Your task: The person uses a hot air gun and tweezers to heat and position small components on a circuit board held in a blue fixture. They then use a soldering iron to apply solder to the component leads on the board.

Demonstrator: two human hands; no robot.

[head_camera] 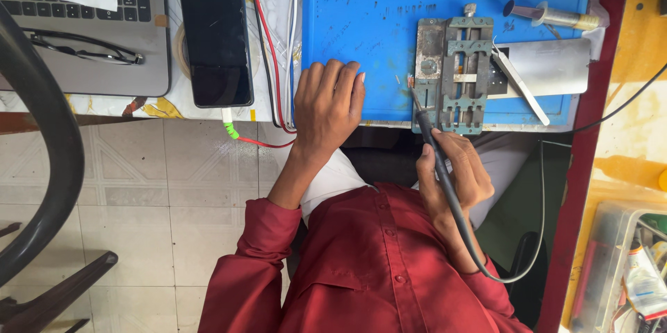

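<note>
1. I read my right hand (455, 176) as wrapped in a pen grip around the soldering iron (432, 145), its dark cable looping back past the red shirt (375, 263).
2. The iron's tip sits at the near left corner of the metal board holder (455, 72), which lies on the blue work mat (361, 34). Whether the tip touches the holder or hovers just over it I cannot tell.
3. My left hand (328, 107) lies flat and released on the mat's near edge, fingers spread, grasping nothing, a little left of the holder.
4. By my judgement the work is at the stage of bringing the tip onto the clamped part; the next move calls for a steady wrist and a small, exact approach, since the target looks tiny beside the clamp rails.
5. Just right of the holder a pair of tweezers (521, 83) rests across a silver plate (556, 65), and a syringe (556, 17) lies beyond them on the mat.
6. Left of the mat a dark phone (215, 34) lies face up with a green-tipped cable plugged in, beside a laptop (90, 41) that has spectacles (83, 51) on it.
7. The bench has a dark red edge; below it is a pale tiled floor (139, 187), with a dark chair frame at the left and a clear bin of supplies (625, 270) at the right
</note>
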